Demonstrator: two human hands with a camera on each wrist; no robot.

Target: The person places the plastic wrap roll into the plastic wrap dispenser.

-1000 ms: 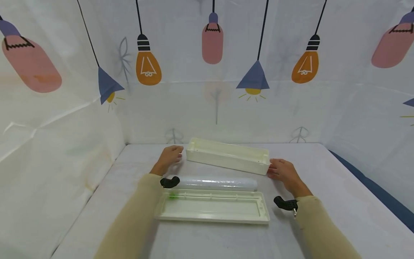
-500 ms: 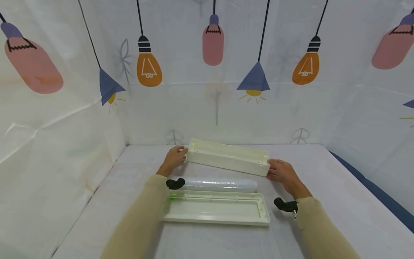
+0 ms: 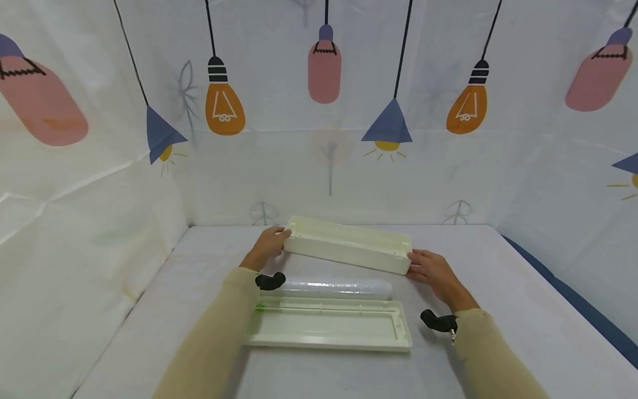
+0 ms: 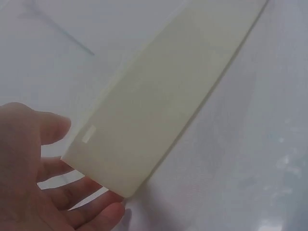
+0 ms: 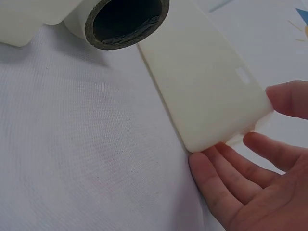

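A long cream plastic box point(image 3: 349, 247) without its lid lies slanted at the back of the table, its hollow side up. My left hand point(image 3: 266, 246) holds its left end; the fingers point(image 4: 77, 192) curve round that end, the thumb just off its upper edge. At the opposite end my right hand point(image 3: 436, 271) grips the corner, thumb point(image 5: 291, 98) at the rim and fingers against the end wall. In front of the box lies a roll of clear cling film point(image 3: 334, 288), its hollow core showing in the right wrist view. A shallow cream lid point(image 3: 329, 327) lies nearest me.
White cloth covers the table point(image 3: 339, 377). Behind it hangs a white sheet point(image 3: 399, 183) printed with lamps, and another sheet point(image 3: 89, 221) borders the left. Black wrist mounts point(image 3: 437, 321) stick out from both wrists near the film roll and lid.
My left hand has moved right and reached the left end of the box. The right hand stays at its end. The box, roll and lid keep nearly the same places.
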